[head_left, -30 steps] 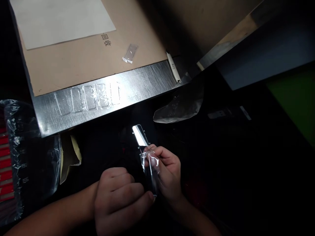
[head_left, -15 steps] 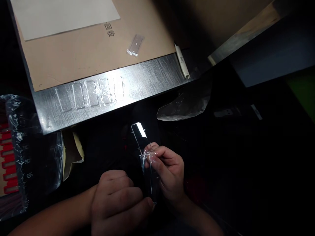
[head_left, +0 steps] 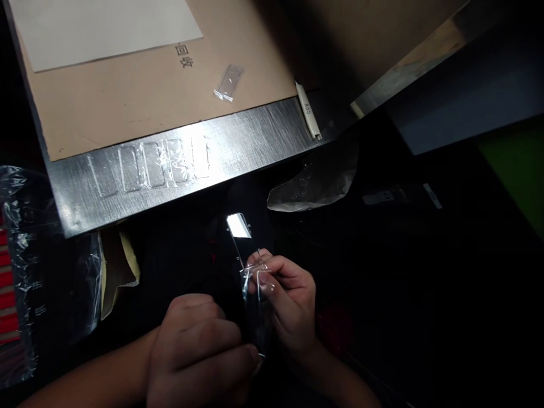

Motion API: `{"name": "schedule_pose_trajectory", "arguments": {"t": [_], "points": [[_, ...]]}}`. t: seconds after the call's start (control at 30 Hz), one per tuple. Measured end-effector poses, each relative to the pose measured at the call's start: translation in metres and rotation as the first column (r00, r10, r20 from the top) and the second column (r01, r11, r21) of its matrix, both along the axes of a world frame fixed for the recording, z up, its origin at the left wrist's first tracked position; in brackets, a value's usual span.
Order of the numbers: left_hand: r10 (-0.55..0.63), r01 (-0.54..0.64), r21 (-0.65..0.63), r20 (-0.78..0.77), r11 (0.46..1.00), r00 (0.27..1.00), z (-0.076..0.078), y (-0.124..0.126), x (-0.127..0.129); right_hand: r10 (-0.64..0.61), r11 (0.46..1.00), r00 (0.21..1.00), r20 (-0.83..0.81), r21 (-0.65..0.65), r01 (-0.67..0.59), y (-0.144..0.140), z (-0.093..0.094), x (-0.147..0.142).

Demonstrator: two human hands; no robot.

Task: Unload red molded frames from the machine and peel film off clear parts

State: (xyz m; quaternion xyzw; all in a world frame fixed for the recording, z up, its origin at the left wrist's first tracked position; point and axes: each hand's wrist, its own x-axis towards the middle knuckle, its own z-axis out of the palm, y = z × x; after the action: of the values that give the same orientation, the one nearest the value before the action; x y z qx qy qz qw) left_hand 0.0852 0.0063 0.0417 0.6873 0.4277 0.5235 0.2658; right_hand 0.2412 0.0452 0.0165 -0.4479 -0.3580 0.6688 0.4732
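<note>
Two hands: both work close together low in the middle of the view, over a dark area below the tabletop edge.
Right hand (head_left: 289,297): its grip is pressed together, thumb and forefinger pinching the upper end of a clear plastic sleeve (head_left: 255,309).
Left hand (head_left: 199,348): curled into a loose fist, its thumb tip pressed against the lower end of the same sleeve; that grip is closed on the sleeve as well.
Sleeve: narrow, transparent and wrinkled, stretched between the two hands, running roughly up and down.
Glossy strip (head_left: 239,233): a thin dark piece with a bright reflection on its top, sticking out of the upper mouth of the sleeve, just above the right fingertips; its lower part lies inside the plastic.
Crumpled clear bag (head_left: 312,190): lies up and to the right of the hands, near but apart from them, in the dark.
Tabletop (head_left: 255,139): brushed metal edge running across above the hands.
Row of clear film pieces (head_left: 148,167): several small rectangles stuck side by side on the metal edge.
Brown board (head_left: 140,90): covers the tabletop behind the metal strip, with printed characters on it.
White sheet (head_left: 102,25): lies on the board at the top left.
Small clear packet (head_left: 229,82): rests alone on the board.
White pen-like tool (head_left: 308,110): lies at the board's right edge.
Red-striped item in plastic wrap (head_left: 17,272): at the far left, well apart from the hands.
</note>
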Motion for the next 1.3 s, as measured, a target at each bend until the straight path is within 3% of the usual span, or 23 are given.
{"name": "schedule_pose_trajectory", "arguments": {"t": [0.1,0.2,0.37,0.47,0.77,0.97,1.3], "points": [[-0.077,0.078,0.115,-0.015,0.990,0.997,-0.004,0.004,-0.002,0.002,1.000,1.000,-0.021,0.002,-0.002,0.000,0.001,0.000],[-0.085,0.084,0.141,-0.002,0.986,0.996,-0.004,0.005,-0.004,-0.004,1.000,1.000,-0.030,0.000,0.004,-0.001,-0.001,0.001],[-0.108,0.113,0.071,-0.065,0.991,0.992,0.006,0.005,-0.009,-0.009,1.000,1.000,-0.018,0.003,0.009,-0.003,-0.002,0.002],[-0.049,0.052,0.046,-0.058,0.998,0.997,0.010,0.004,-0.012,0.002,1.000,1.000,-0.007,0.015,-0.002,-0.003,0.000,0.001],[-0.033,0.037,0.036,-0.092,0.999,0.995,0.013,0.004,-0.015,-0.004,0.997,1.000,0.020,0.075,0.003,-0.002,0.002,-0.001],[0.069,-0.055,0.142,-0.095,0.988,0.993,-0.002,0.012,-0.016,0.004,0.992,1.000,0.031,0.128,-0.008,-0.004,0.003,0.000],[0.145,-0.147,0.004,0.156,0.989,0.977,-0.019,0.028,-0.009,0.036,0.938,0.993,0.111,0.338,-0.072,-0.004,0.001,0.001]]}}
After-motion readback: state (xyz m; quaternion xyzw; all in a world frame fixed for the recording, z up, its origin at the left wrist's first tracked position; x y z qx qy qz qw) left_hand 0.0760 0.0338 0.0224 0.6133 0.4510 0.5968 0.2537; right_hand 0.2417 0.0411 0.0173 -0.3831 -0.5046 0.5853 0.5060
